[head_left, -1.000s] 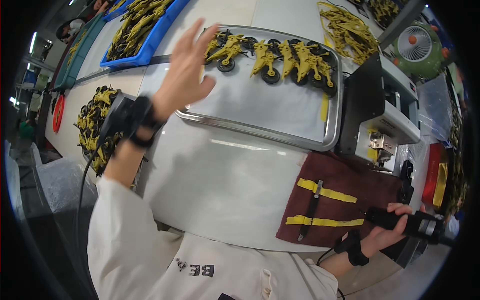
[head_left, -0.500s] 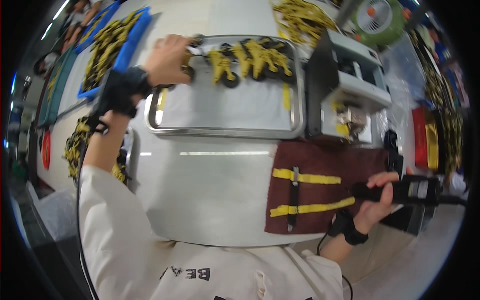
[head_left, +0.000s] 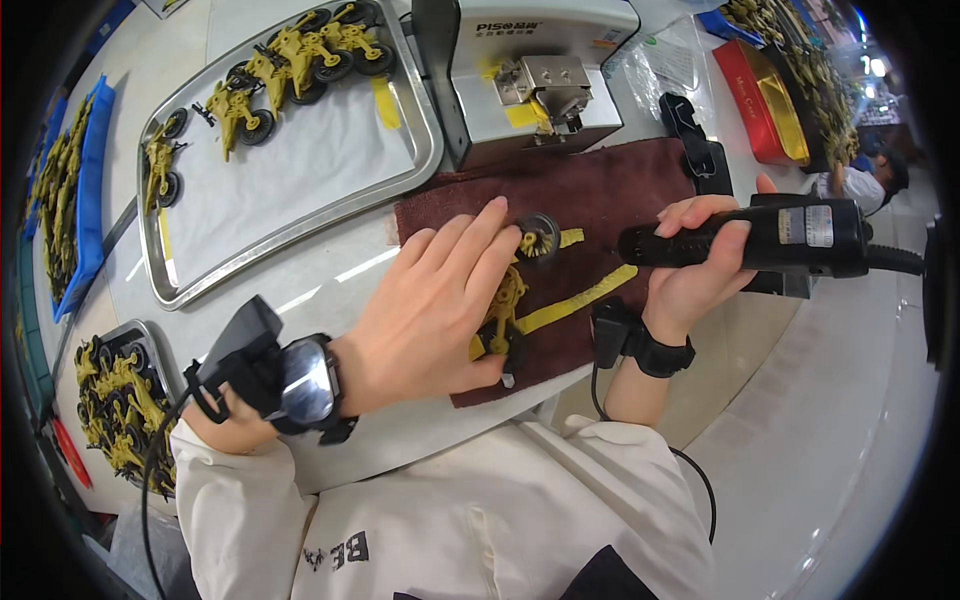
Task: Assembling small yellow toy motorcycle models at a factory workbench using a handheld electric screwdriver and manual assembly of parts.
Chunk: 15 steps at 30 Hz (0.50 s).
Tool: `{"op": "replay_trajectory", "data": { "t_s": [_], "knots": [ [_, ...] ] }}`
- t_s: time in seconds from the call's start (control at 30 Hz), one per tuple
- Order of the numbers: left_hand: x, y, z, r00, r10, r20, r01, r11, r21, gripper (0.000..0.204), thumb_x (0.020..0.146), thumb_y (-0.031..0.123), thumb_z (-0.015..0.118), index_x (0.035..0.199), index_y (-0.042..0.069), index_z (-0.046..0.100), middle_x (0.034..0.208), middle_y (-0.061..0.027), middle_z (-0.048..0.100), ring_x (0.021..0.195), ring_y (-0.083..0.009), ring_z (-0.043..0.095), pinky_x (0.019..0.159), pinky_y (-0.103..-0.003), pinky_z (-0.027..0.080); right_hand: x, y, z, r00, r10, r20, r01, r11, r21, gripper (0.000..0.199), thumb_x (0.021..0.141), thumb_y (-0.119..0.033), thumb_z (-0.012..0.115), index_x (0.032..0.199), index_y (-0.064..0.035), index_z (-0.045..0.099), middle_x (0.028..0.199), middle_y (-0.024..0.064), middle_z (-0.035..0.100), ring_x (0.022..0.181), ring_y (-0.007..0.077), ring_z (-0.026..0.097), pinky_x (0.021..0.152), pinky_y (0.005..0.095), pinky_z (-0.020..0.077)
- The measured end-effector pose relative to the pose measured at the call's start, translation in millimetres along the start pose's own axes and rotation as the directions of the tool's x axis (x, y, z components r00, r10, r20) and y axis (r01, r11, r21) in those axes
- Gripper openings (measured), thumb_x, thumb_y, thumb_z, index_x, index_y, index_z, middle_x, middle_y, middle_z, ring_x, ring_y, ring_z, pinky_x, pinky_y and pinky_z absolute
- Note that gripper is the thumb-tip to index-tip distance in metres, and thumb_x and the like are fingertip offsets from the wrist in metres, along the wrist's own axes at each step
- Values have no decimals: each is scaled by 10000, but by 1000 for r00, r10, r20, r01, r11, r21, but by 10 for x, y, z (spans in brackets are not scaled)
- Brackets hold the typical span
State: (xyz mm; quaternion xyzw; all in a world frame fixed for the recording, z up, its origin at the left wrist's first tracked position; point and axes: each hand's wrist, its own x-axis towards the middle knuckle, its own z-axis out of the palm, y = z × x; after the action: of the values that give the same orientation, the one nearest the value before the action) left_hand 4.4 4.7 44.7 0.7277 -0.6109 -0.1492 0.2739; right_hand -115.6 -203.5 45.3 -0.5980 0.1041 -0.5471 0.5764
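My left hand (head_left: 435, 300) holds a yellow toy motorcycle (head_left: 510, 292) with black wheels down on a brown cloth (head_left: 640, 175). Its fingertips reach one wheel and the thumb lies by the other; the palm hides part of the toy. Two yellow tape strips (head_left: 575, 302) stick to the cloth beside and under it. Wrapped in my right hand (head_left: 700, 265) is a black electric screwdriver (head_left: 765, 238), held level with its nose toward the toy, apart from it. Whether a bit sticks out of the nose I cannot make out.
A metal tray (head_left: 435, 150) lined with white holds several such motorcycles at the far left. Behind the cloth stands a silver machine (head_left: 540, 60). A smaller heaped tray (head_left: 165, 375) and blue bin (head_left: 85, 240) stand left; a red box (head_left: 745, 100) is far right.
My left hand has come from the tray's left end to the cloth, where it now holds a toy motorcycle. The view has turned rightward. My right hand still grips the screwdriver.
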Motion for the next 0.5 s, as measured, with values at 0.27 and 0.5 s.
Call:
{"op": "replay_trajectory", "data": {
  "t_s": [0.27, 0.5],
  "knots": [
    [27, -196, 479, 992, -4, -123, 17, 995, 99, 1052, 650, 590, 753, 1461, 42, 368, 1508, -186, 351, 1289, -368, 384, 1045, -490, 261, 275, -286, 83, 982, -170, 78, 143, 952, 269, 829, 896, -705, 480, 1422, -88, 307, 690, 101, 564, 471, 225, 513, 491, 379, 454],
    [32, -165, 518, 974, -110, -199, 134, 985, 112, 1036, 644, 650, 753, 1429, 66, 413, 1300, -175, 434, 1231, -379, 382, 1014, -492, 269, 723, -426, 1121, 993, -103, 62, 87, 972, 218, 526, 981, -309, 557, 1342, 38, 396, 620, 62, 513, 466, 153, 509, 450, 281, 438]
  ]
}}
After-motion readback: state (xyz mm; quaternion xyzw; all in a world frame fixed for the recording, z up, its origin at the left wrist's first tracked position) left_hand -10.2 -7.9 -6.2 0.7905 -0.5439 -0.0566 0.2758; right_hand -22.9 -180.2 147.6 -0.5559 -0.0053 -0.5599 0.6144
